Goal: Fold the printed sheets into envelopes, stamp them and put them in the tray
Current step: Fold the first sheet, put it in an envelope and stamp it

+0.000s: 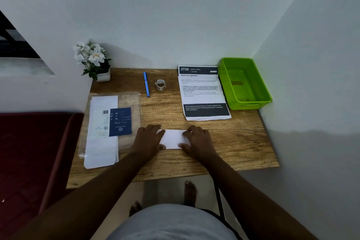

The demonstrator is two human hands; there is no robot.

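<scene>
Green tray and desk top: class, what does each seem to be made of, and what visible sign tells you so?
Green tray: apparently moulded plastic, glossy and slightly translucent, with perforated walls. Desk top: wood or wood-look laminate, matt, with brown grain streaks; which cannot be told.
</scene>
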